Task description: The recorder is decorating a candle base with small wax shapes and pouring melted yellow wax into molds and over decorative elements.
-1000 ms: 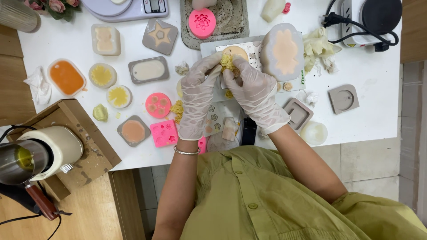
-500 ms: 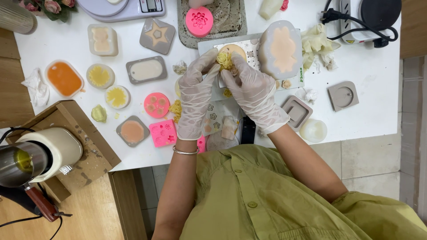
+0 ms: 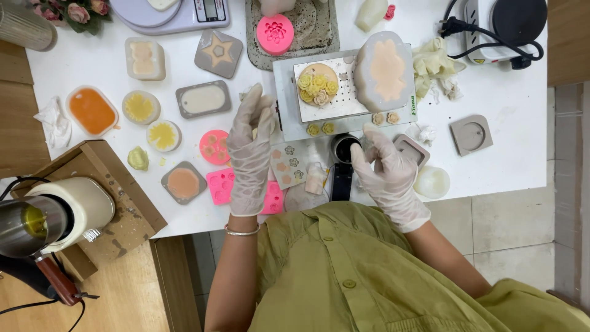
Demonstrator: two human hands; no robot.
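Above the white table (image 3: 92, 67), gloved left hand (image 3: 249, 154) and right hand (image 3: 387, 169) hover apart

Thin, translucent, wrinkled gloves cover my left hand (image 3: 249, 154) and right hand (image 3: 386, 172). The table (image 3: 92, 67) is smooth matt white. The pink moulds (image 3: 246, 187) look like soft matt rubber; the pot (image 3: 24, 227) is shiny metal on a rough wooden board (image 3: 117, 203). My green shirt (image 3: 356, 276) is creased cloth.
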